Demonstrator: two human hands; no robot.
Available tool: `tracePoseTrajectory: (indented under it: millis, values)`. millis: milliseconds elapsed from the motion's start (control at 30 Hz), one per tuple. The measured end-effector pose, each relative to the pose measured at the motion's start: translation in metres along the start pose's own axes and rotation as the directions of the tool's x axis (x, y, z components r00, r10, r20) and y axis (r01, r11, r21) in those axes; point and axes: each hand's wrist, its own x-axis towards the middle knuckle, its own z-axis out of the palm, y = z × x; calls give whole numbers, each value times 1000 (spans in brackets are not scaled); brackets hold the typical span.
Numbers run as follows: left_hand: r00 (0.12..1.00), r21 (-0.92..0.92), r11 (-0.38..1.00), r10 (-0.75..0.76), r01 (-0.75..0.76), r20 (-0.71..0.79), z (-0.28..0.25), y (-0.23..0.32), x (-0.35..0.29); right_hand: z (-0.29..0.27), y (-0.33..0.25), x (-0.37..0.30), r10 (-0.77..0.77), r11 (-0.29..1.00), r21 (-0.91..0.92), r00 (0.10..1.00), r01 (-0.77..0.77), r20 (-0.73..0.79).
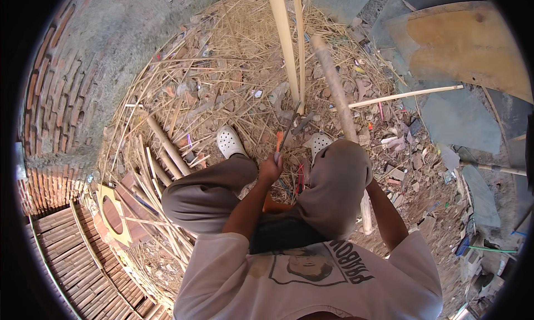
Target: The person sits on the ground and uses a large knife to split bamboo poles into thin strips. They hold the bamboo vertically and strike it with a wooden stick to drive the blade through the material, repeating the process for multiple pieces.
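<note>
"How firmly is the left hand (271, 168) closed, as seen from the head view?"

"Fully, it seems: its fingers are curled round the near end of a thin dark blade (288, 131), with no gap to be seen. Whether anything is gripped by the right hand cannot be told, as it is hidden behind the right knee (347, 159); only the right forearm (385, 209) is shown, well to the right of the grip."

"And what is found around the grip?"

"Just ahead, to the left of the blade, an orange piece (279, 139) is seen; whether it is part of the tool is unclear. Beyond the blade's far end, two pale strips (284, 36) are held up, by what cannot be seen. Ahead and to the right, a thick pole (336, 89) is laid, its middle covered by the knee."

"How would these be expected to handle?"

"Blade: probably stiff and light, best held by the near end, where it is already grasped, with the edge avoided. Strips: likely light, springy and smooth, prone to splinter; they would be best taken by their broad faces rather than their sides."

"Which way is each pointed?"

"The blade's long axis is run forward from the grip and slightly rightward, its far end brought close to the strips' near ends. The strips are stretched lengthwise away from the grip, leaning a little left; they are drawn together at the near end, spread further off, and cut by the picture's top edge."
</note>
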Motion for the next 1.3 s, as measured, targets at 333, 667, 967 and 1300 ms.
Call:
tracePoseTrajectory:
  millis: [333,667,967,1300]
  values:
    - [999,-11,999,-42,42,32,10,-19,-2,-61,-147,13,68,977,-201,998,-66,5]
    - [997,53,998,-31,28,67,8,-13,0,21,27,-10,50,997,-56,990,-43,130]
    - [999,12,1000,-10,9,36,6,-25,-8,-47,-155,28,102,987,-133,992,-90,79]
    - [998,38,999,-8,6,68,8,-14,-2,35,59,-7,63,998,-9,981,-63,184]
